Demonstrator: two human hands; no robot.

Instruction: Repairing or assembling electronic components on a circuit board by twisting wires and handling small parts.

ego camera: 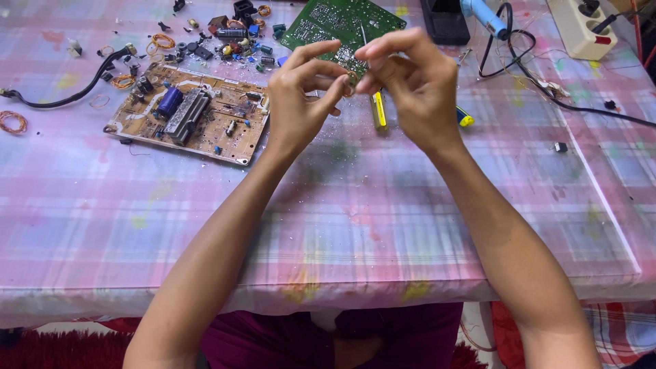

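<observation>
My left hand (301,96) and my right hand (410,85) are raised together over the table, fingertips almost touching. Between them they pinch a small part (351,76), too small to identify. A yellow-handled screwdriver (377,109) lies on the table just below the hands, its shaft pointing toward a green circuit board (326,24). A brown circuit board (188,113) with a blue capacitor and a metal heat sink lies to the left of my left hand.
Loose electronic parts and copper wire coils (225,34) are scattered at the back left. A black cable (68,96) runs to the brown board. A white power strip (581,27), a blue tool (484,17) and black cords sit at the back right. The tablecloth is pink plaid.
</observation>
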